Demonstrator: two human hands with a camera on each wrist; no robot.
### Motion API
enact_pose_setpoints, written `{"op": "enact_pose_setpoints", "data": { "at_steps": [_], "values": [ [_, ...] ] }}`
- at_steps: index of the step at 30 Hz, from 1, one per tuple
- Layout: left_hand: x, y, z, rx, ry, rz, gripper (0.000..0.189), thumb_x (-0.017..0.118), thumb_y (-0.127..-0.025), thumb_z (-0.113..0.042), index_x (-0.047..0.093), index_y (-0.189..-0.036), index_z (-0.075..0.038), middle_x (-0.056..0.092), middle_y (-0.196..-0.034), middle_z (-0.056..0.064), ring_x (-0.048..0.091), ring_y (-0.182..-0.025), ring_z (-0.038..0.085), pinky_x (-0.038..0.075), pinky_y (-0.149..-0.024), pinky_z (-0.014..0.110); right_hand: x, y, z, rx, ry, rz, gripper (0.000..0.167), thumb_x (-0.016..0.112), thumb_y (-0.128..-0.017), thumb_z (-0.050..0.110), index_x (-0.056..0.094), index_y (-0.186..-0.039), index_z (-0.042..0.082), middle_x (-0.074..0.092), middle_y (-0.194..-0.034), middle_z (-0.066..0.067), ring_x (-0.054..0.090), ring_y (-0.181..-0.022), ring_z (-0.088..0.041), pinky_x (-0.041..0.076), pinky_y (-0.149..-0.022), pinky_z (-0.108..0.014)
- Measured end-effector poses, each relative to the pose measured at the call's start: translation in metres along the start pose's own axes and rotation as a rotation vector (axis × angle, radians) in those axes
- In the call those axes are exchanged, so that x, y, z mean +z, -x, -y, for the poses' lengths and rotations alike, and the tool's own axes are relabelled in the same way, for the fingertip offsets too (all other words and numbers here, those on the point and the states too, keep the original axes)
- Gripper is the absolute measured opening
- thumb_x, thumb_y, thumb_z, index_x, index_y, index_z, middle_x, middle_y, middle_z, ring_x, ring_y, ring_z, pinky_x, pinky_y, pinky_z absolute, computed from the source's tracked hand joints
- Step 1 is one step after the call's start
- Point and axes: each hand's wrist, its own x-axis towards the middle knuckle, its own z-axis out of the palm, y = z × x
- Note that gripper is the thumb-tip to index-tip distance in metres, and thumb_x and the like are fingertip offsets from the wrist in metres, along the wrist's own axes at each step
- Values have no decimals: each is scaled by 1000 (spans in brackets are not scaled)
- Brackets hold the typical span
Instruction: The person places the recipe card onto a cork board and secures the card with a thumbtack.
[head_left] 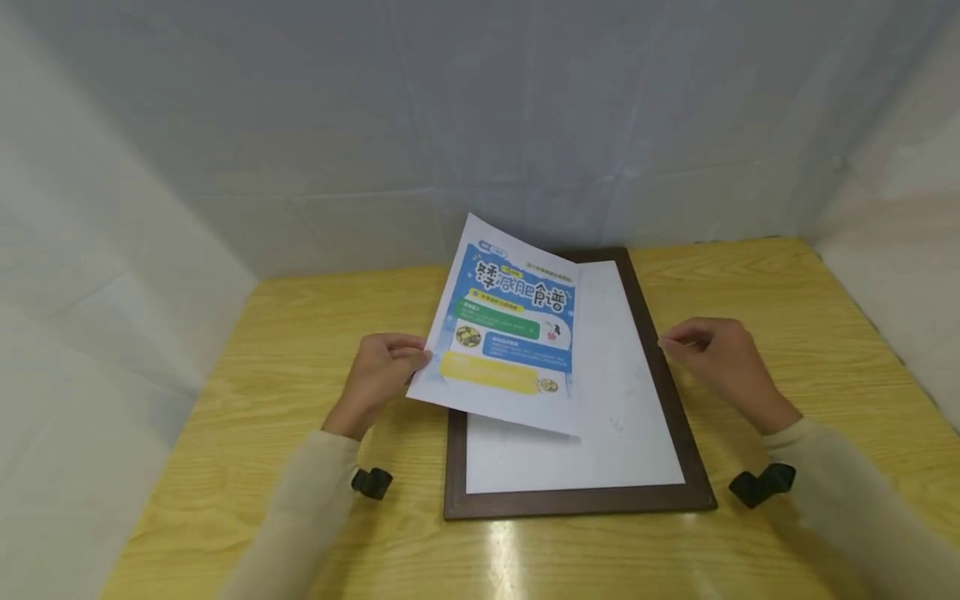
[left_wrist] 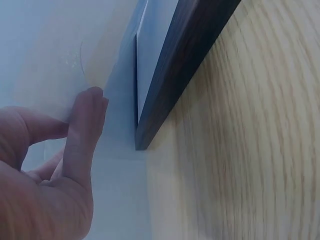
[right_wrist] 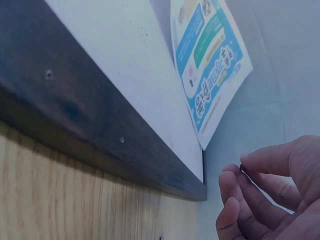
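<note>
A printed sheet of paper (head_left: pixel 510 333), blue, green and yellow with large Chinese characters, hangs tilted over the left part of a brown wooden frame (head_left: pixel 581 502). Thumb and fingers of my left hand (head_left: pixel 382 371) pinch its lower left edge; its far edge is lifted. Inside the frame lies a white panel (head_left: pixel 622 375). Off the frame's right side, my right hand (head_left: pixel 720 362) is raised with thumb and forefinger tips together. In the right wrist view a tiny dark piece (right_wrist: pixel 242 169) shows between those tips; I cannot tell its kind.
Small metal dots (right_wrist: pixel 49 75) mark the frame's right side. The frame lies on a yellow wood-grain table (head_left: pixel 300 367). A pale hanging sheet (head_left: pixel 480 117) encloses the table's back and sides. Dark straps (head_left: pixel 372 482) circle both sleeves.
</note>
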Motion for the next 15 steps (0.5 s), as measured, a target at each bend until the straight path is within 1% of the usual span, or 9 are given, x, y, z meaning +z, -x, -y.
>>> {"op": "enact_pose_setpoints", "data": {
  "at_steps": [6, 9, 12, 15],
  "values": [
    [16, 0, -1, -6, -56, -2, 29, 69, -96, -14, 68, -121, 1, 70, -115, 17, 68, -102, 26, 57, -79, 30, 3, -1, 4, -11, 0, -3, 20, 71, -97, 21, 77, -103, 3, 75, -98, -13, 65, -81, -23, 54, -66, -27],
    [22, 2, -1, -4, -57, 1, 28, 70, -95, -14, 69, -119, 0, 70, -113, 17, 68, -102, 27, 58, -79, 32, 5, -1, 5, -18, 4, -4, 18, 70, -97, 20, 78, -102, 4, 75, -98, -12, 65, -80, -22, 54, -66, -28],
    [28, 4, -2, -12, -60, 17, 29, 70, -94, -15, 69, -119, 0, 70, -112, 17, 69, -99, 26, 59, -78, 35, 6, -2, 5, -28, 4, -3, 17, 70, -97, 19, 77, -101, 4, 75, -98, -12, 65, -79, -22, 54, -65, -28],
    [33, 5, -1, -7, -70, 38, 31, 70, -94, -14, 68, -120, 1, 70, -111, 18, 70, -96, 26, 60, -78, 38, 7, -1, 6, -30, 9, -8, 18, 70, -97, 20, 77, -101, 4, 74, -97, -12, 65, -79, -23, 54, -66, -29]
  ]
}}
